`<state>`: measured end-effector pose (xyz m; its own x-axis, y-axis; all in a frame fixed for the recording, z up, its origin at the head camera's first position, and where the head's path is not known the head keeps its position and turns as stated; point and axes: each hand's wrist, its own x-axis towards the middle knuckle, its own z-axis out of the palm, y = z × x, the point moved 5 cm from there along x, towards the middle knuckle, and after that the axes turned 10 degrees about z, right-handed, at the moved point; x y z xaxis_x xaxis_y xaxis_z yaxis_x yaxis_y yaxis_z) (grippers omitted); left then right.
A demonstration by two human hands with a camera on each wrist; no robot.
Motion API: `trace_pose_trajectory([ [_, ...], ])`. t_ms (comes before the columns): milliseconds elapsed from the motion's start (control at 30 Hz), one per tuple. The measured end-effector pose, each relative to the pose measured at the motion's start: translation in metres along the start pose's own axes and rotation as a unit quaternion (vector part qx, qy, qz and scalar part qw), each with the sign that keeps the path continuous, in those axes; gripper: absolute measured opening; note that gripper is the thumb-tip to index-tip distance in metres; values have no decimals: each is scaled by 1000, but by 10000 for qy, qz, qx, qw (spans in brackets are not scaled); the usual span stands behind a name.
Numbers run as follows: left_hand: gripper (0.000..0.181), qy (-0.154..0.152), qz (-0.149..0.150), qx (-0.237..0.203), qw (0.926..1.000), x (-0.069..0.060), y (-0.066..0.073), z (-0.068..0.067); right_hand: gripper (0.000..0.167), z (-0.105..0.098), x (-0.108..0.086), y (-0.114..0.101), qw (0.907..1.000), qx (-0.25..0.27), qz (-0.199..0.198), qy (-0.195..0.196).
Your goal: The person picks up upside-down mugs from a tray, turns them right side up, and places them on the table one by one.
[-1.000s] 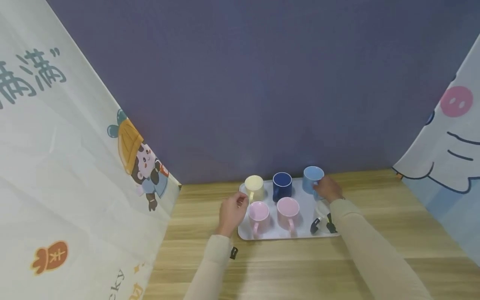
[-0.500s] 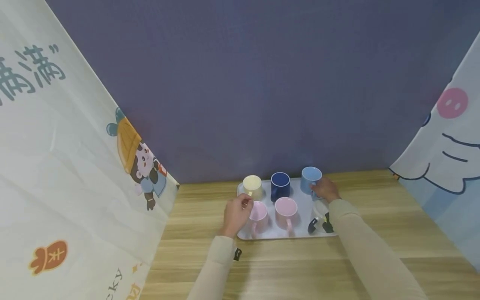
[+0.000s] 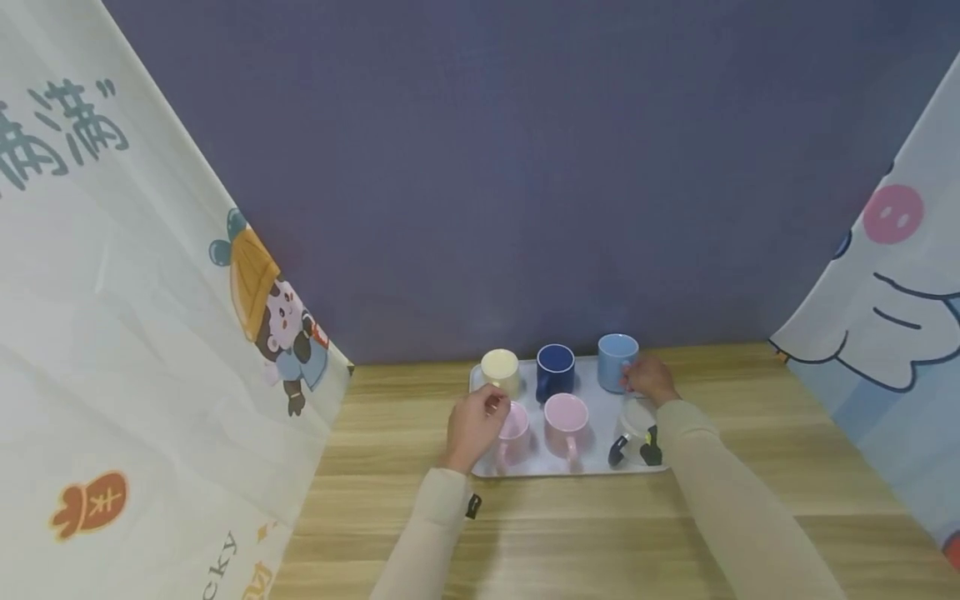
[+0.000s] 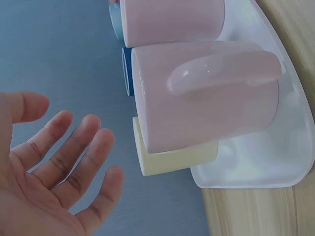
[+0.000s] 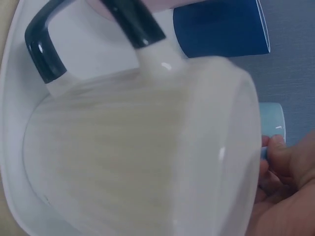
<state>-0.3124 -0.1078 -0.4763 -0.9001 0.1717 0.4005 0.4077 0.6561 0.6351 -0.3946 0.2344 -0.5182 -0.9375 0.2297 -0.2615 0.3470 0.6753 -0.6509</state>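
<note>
At the tray's back right corner, my right hand [image 3: 651,379] pinches the handle of a light blue mug [image 3: 615,367], thumb and fingertips together against it. My left hand [image 3: 472,429] hovers at the tray's left side, beside the left pink mug [image 3: 516,435] and just in front of a pale yellow mug [image 3: 500,367]. Seen in the left wrist view, its fingers [image 4: 93,157] are spread, loosely bent, and hold nothing. A white mug [image 5: 123,142] with a dark handle fills much of the right wrist view, nearer than the light blue mug.
All the mugs stand on a white tray [image 3: 538,462]. A dark blue mug [image 3: 557,375] is at the middle back, with another pink mug [image 3: 566,423] in front of it. Behind the wooden table [image 3: 570,533] rises a dark cloth wall [image 3: 480,183]; printed sheets hang on both sides.
My left hand has moved right, from the tray's left edge to over the left pink mug. My right hand stays at the light blue mug. The head view has shifted slightly.
</note>
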Motion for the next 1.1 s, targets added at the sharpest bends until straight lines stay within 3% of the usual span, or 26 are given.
trace_pose_trajectory([
  [200,12,-1,136,70,9999,3,3,0,31,0,-1,3,9981,615,64,-20],
  [567,13,-30,98,56,9999,7,5,13,35,-8,-4,2,9952,979,82,54],
  [867,14,-47,29,11,10000,10,12,18,31,-18,-12,-17,9912,1286,-182,255],
  [1100,11,-12,101,40,9999,14,14,18,31,-18,-21,-25,9844,1742,-235,80],
])
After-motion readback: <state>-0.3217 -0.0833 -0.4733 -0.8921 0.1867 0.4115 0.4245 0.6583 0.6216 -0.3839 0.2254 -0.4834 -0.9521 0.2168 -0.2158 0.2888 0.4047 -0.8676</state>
